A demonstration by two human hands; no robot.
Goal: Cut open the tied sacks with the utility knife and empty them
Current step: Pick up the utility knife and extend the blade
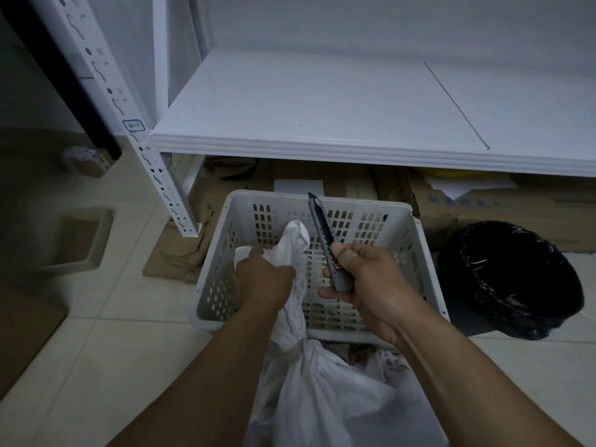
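1. Holding the twisted neck of the white sack (322, 398), the left hand (263, 280) is clenched around the plastic above the knot; the loose tail of the sack stands up past the fist, over the white perforated basket (416, 253).

2. The right hand (367, 279) is closed around the handle of the utility knife (324, 240). The knife's long axis runs up and away from the person, leaning slightly left, with the tip above the far rim of the basket. Whether the blade is extended cannot be told with certainty; a short point shows at the tip.

3. The sack's body lies on the floor at the near side of the basket, between the forearms. Its neck runs from the knot, just below the left hand, upward and away into that hand. This is the axis a cut would have to cross.

4. Governing relation: the knife sits just to the right of the neck, apart from it and roughly parallel to it. The right hand is the nearer to the exposed stretch between knot and fist.

5. Judgement: the sack is not yet opened. The coming stroke calls for the blade to turn across the neck.

6. Risk, as judged: the left hand's fingers lie close to the likely cutting line.
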